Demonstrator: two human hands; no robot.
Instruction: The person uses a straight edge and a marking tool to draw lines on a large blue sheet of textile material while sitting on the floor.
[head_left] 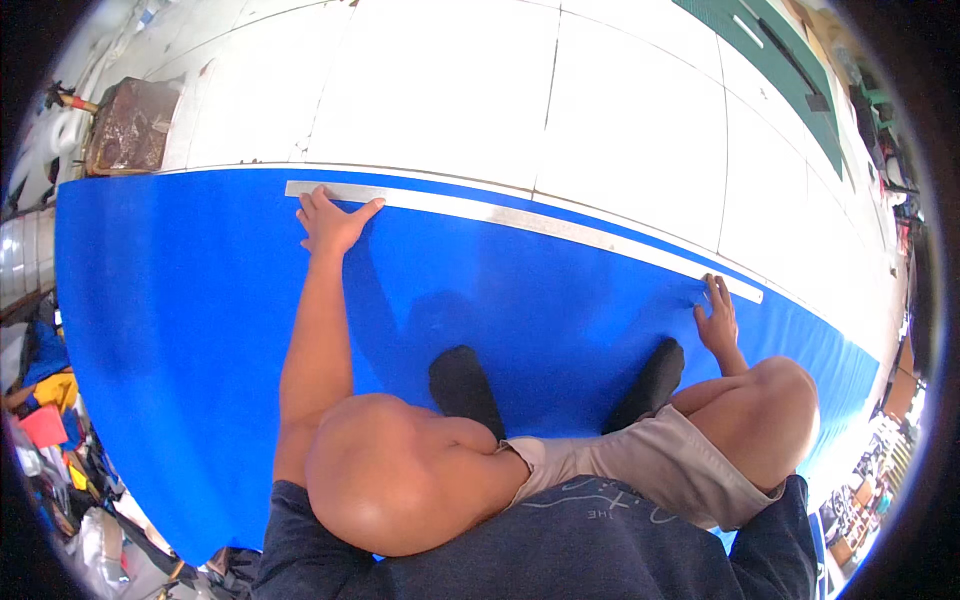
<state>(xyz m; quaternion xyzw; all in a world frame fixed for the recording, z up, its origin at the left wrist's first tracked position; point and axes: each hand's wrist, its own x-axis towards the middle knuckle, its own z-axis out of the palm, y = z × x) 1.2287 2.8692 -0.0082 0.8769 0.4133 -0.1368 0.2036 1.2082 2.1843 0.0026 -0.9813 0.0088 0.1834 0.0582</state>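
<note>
A long, straight metal ruler (560, 228) lies on a wide sheet of blue fabric (190, 320), close to its far edge and slanting slightly down to the right. My left hand (335, 225) rests near the ruler's left end, with thumb and fingers spread and the fingertips touching the metal. Towards the other end, my right hand (718, 318) reaches up to the ruler's near edge. Its fingers are stretched out and its thumb is apart; no held thing can be made out there. I squat on the blue fabric with my dark-socked feet (465, 385) between my arms.
White floor tiles (440, 90) stretch beyond the fabric. A brown, stained block (133, 125) stands at the far left corner. A green mat (775, 70) with a dark, narrow tool (793, 62) lies at the far right. Mixed coloured items (60, 400) are piled along the left side.
</note>
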